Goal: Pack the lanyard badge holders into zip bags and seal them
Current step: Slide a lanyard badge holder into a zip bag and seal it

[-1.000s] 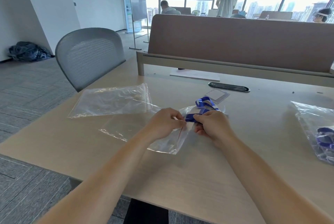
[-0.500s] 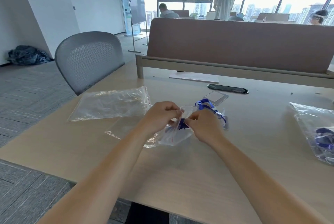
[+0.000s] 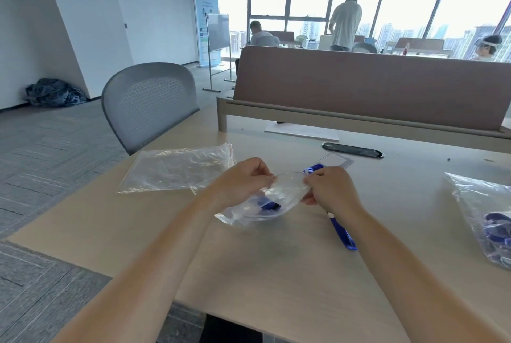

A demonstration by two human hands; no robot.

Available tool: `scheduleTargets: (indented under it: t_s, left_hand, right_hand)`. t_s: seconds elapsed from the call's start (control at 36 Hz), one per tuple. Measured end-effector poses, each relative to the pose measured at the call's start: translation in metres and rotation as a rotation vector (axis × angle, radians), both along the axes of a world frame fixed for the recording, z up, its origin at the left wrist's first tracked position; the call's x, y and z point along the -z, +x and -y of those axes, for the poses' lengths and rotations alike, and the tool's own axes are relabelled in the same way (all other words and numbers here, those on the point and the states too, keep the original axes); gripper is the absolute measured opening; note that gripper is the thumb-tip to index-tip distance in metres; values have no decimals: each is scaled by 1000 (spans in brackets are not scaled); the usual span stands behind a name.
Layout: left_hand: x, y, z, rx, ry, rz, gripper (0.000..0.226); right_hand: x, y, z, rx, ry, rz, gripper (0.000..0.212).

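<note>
Both hands were raised a little above the tabletop, holding a clear zip bag between them. The left hand pinched the bag's top edge at one side, and the right hand was clenched on the other side of that edge. Part of the blue lanyard lay dark inside the sagging bag; the rest trailed out under the right wrist onto the tabletop, and a short loop showed above the right knuckles. The clear badge holder lay flat just beyond the hands. A stack of empty bags sat to the left, and a packed bag well apart at the right edge.
</note>
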State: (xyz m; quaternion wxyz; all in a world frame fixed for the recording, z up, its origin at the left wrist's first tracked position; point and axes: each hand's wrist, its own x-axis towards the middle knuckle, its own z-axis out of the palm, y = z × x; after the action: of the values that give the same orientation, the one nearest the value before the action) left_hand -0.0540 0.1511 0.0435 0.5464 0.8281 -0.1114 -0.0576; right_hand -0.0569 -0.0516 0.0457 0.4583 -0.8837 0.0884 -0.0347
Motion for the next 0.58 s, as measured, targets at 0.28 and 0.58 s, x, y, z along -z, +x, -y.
scheduleTargets:
  t_s: [0.28,0.58]
  left_hand:
    - [15,-42,-21,22,496,128,21]
    - [28,-44,-32,-194,-38,45,11]
  right_hand:
    - [-2,-13,-8,30,55,127,24]
    - [11,-43,13,-204,349,209,41]
